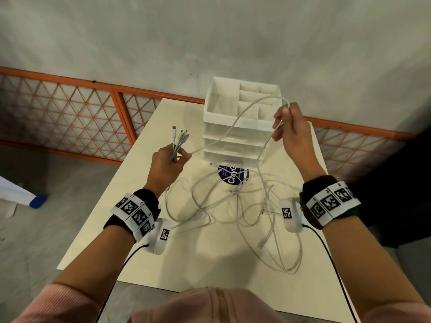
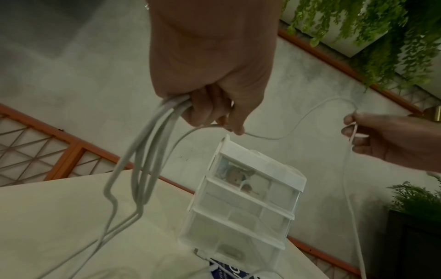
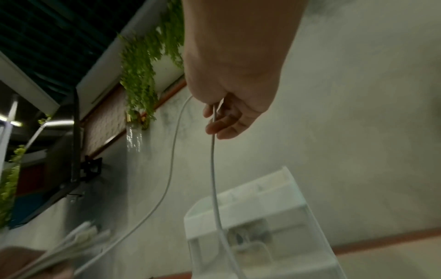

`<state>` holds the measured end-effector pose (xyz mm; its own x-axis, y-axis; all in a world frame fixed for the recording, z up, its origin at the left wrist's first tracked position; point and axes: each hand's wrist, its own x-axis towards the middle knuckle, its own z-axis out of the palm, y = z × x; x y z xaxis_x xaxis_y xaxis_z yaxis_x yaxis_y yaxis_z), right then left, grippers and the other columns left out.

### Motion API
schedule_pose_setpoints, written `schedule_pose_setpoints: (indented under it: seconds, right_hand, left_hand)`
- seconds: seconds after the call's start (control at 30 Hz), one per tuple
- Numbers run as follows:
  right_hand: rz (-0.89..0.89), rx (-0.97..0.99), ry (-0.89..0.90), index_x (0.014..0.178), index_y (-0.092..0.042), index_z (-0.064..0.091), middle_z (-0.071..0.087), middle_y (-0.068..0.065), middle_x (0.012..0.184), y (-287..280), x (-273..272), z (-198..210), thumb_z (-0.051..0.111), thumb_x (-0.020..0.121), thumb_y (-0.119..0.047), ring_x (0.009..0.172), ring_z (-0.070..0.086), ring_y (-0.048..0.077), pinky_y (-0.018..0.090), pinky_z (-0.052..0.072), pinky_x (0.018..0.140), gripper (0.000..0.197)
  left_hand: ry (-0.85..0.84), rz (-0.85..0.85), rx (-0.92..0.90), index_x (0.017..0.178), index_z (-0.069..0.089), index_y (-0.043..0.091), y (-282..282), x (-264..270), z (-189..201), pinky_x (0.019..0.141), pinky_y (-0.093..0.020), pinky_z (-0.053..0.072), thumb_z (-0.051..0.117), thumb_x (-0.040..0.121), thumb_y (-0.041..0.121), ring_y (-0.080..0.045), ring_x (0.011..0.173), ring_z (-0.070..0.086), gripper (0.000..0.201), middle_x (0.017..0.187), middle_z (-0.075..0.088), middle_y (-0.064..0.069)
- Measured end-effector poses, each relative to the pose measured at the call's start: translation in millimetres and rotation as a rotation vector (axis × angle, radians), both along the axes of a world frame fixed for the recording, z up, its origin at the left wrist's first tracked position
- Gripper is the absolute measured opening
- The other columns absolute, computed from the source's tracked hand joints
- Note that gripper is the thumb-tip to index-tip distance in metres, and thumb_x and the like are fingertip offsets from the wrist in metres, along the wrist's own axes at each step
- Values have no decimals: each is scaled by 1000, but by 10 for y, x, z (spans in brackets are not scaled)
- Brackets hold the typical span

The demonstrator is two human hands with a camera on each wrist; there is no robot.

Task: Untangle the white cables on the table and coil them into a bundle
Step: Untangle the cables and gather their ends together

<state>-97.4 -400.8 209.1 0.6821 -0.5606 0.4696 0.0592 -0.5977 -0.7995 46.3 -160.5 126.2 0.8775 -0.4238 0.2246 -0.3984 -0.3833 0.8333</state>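
Observation:
Several white cables [image 1: 224,206] lie tangled in loops on the cream table [image 1: 116,217]. My left hand [image 1: 166,165] is raised above the table's left part and grips a bunch of cable ends [image 1: 178,141] with their plugs pointing up; the strands [image 2: 148,151] hang below the fist [image 2: 210,105]. One cable [image 1: 247,110] runs from that hand in an arc to my right hand [image 1: 290,129], held higher on the right, which pinches it in curled fingers [image 3: 222,120]. From there the cable [image 3: 213,169] drops down to the tangle.
A white drawer organiser [image 1: 240,127] with open top compartments stands at the table's far middle, between my hands. A round purple sticker [image 1: 233,177] lies in front of it. An orange lattice fence [image 1: 70,108] runs behind the table, against a grey wall.

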Motion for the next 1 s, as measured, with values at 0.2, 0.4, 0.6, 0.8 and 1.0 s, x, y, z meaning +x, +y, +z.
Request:
schedule_pose_setpoints:
  seconds: [0.2,0.4,0.6,0.8,1.0]
  right_hand:
    - [-46,-139,-59,88,-16,51,52,-7,67,38,65,239,36,100,-29,50,51,6,17,42,54,23]
    - [203,-133,307,82,-14,60,56,-10,75,141,33,18,45,98,-28,54,49,2,11,40,55,27]
    - [459,-99,549,91,-14,67,65,-13,95,486,81,-295,41,99,-33,87,59,0,8,41,78,33]
    - [429,-72,536,82,-12,63,67,8,83,349,99,-365,51,94,-39,74,58,15,29,41,70,32]
    - [257,-247,947,68,-19,57,53,9,78,-178,-180,-984,48,97,-24,69,50,23,28,37,71,30]
  left_hand:
    - [-3,76,42,83,64,5,24,36,-63,63,-29,37,67,85,23,-26,57,46,19,51,43,3]
    - [-26,36,-82,105,60,8,-68,-54,51,47,-11,33,66,86,23,-7,43,39,25,52,38,4]
    - [151,-378,-204,116,62,9,-297,-397,299,56,-2,37,56,93,18,14,52,52,26,68,66,17]
    - [0,-365,22,60,51,27,-301,-308,203,54,-14,33,54,94,28,-3,48,44,34,50,49,8]
    - [-104,-136,-46,66,57,14,-53,-37,280,49,-12,34,56,93,31,-4,46,46,31,49,42,0]
